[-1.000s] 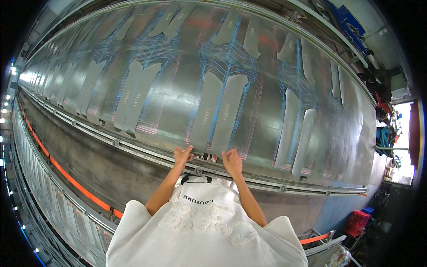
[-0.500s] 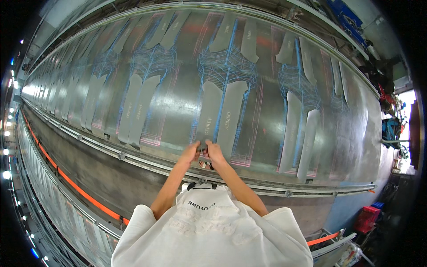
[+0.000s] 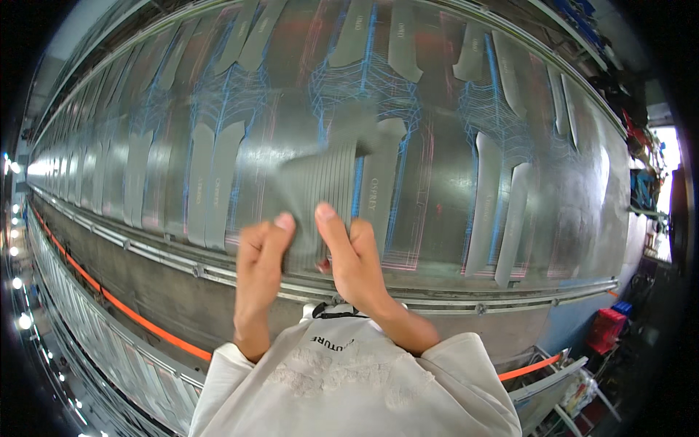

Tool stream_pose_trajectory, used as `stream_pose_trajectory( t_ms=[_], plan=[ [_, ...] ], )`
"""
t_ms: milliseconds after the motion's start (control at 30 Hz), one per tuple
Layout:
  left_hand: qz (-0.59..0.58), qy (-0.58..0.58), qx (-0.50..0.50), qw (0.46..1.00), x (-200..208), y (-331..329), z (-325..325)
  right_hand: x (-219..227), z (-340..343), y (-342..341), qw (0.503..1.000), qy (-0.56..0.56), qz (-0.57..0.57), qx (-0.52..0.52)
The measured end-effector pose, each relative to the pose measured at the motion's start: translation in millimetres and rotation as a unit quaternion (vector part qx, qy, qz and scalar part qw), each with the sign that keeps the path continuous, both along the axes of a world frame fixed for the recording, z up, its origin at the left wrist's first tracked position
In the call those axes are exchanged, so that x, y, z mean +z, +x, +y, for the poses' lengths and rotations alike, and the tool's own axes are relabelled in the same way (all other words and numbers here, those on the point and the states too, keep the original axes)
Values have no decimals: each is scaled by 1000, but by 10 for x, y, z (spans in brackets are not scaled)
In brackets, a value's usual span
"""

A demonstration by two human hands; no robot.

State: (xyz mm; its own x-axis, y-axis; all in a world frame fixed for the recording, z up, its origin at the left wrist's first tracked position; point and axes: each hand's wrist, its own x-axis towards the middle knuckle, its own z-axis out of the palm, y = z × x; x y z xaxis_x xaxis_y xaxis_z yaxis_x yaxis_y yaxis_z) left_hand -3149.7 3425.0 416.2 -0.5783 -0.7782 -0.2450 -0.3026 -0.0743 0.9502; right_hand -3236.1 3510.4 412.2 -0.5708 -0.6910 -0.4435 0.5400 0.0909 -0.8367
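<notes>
A long grey cut panel [image 3: 331, 178], lifted off the long table [image 3: 440, 175], is held up before me. Fine parallel stripes run along its face, and motion blurs its far end. My left hand [image 3: 263, 247] pinches its left near edge with the thumb on top. On the opposite side, my right hand [image 3: 355, 258] grips it, thumb lying along the striped face. Right beside it, another grey panel [image 3: 375, 189] with light lettering lies flat on the table. Blue web-like lines [image 3: 364, 80] mark the surface beyond.
More grey panels [image 3: 218, 182] lie in pairs along the table. A metal rail [image 3: 437, 300] runs along its near edge. An orange strip [image 3: 145, 326] edges another table behind me at left. A red crate [image 3: 606, 329] stands at the right.
The panel that lay flat beneath my hands is now raised, its striped face showing. My hands have come up closer and moved apart, one on each side.
</notes>
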Motion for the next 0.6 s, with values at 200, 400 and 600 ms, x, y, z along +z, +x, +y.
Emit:
stream_pose_trajectory(
  t_ms=[200,400,600],
  plan=[
    [1,-7,-137,991,-552,-107,-517,-1032,-264,-17,998,1,56,22],
    [89,154,-77,981,-731,502,70,-827,382,212,981,30,146,127],
    [150,85,-119,978,-152,203,-264,-19,205,-144,978,-33,184,92]
  ],
)
